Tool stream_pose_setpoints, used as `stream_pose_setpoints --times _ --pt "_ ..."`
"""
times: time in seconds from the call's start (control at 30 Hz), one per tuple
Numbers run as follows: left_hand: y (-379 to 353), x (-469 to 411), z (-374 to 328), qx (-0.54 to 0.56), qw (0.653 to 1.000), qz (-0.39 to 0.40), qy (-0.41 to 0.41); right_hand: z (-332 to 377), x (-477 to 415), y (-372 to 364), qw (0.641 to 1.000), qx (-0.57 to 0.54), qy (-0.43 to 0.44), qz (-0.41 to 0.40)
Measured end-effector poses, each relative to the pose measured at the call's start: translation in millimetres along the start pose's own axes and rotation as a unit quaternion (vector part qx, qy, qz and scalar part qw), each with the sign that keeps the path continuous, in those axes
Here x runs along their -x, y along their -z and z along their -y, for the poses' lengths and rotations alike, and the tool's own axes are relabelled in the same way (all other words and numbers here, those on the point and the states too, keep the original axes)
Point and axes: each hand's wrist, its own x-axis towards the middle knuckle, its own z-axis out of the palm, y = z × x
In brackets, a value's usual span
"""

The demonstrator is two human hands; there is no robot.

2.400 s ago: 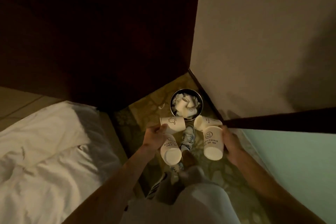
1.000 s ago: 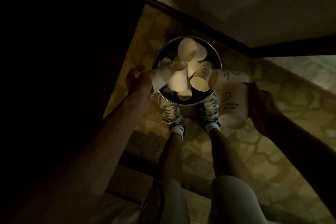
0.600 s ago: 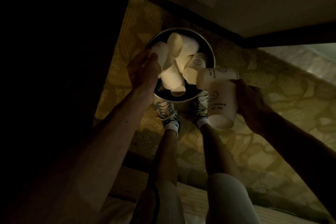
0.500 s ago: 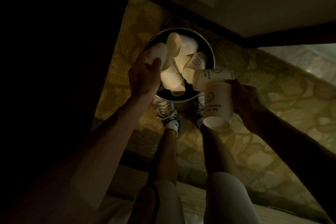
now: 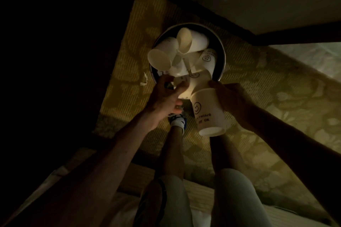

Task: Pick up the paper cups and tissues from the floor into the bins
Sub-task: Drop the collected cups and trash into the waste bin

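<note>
**Above the Bin, Two Cups in Hand**

Over the round metal bin (image 5: 222, 52) on the patterned carpet (image 5: 258, 88), we read a smiley face and "…THING … BE OK" on the lettered cup (image 5: 208, 114); the first letters are hidden. Our right hand (image 5: 234, 103) wraps its fingers round that cup, mouth toward us. Our left hand (image 5: 164, 99) curls its fingers on a second smiley cup (image 5: 197, 83) at the bin's near rim. Inside we count at least four heaped cups (image 5: 191, 42); those beneath blur together. One pale scrap (image 5: 144, 80) lies beside the bin; whether it is tissue, we cannot tell.
</note>
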Motion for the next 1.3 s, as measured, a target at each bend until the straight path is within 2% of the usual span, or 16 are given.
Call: stream_pose_setpoints --times 0.2,0.37,0.5,0.6,0.67,0.73,0.87,1.03,1.2,1.3 --pt "8 -15 10 -0.058 0.995 -0.077 0.008 -15 2 14 0.999 -0.028 0.026 -0.012" --pt "6 -14 11 -0.186 0.971 -0.118 -0.096 -11 3 19 0.993 -0.114 -0.034 -0.028" --pt "0 3 1 -0.162 0.956 -0.189 -0.153 1 2 19 0.988 -0.153 -0.003 0.001" --pt "-9 17 -9 -0.076 0.976 -0.104 -0.178 13 -6 16 0.985 -0.172 0.005 -0.004" --pt "-13 19 -17 -0.116 0.967 -0.055 -0.219 22 -13 13 0.982 -0.188 0.007 -0.007" --pt "-15 12 -24 -0.175 0.953 -0.062 -0.241 30 -19 9 0.978 -0.209 0.014 -0.014" --pt "-17 -11 -36 -0.203 0.948 -0.091 -0.230 38 -32 1 0.979 -0.196 0.058 -0.023" --pt "-15 -30 -35 -0.291 0.925 -0.128 -0.209 37 -50 -14 0.989 -0.103 0.093 -0.043" --pt "-10 -43 -25 -0.369 0.902 -0.095 -0.204 28 -55 -13 0.986 -0.080 0.124 -0.075" --pt "-7 -42 -27 -0.409 0.879 -0.111 -0.218 22 -52 -7 0.981 -0.019 0.167 -0.093"
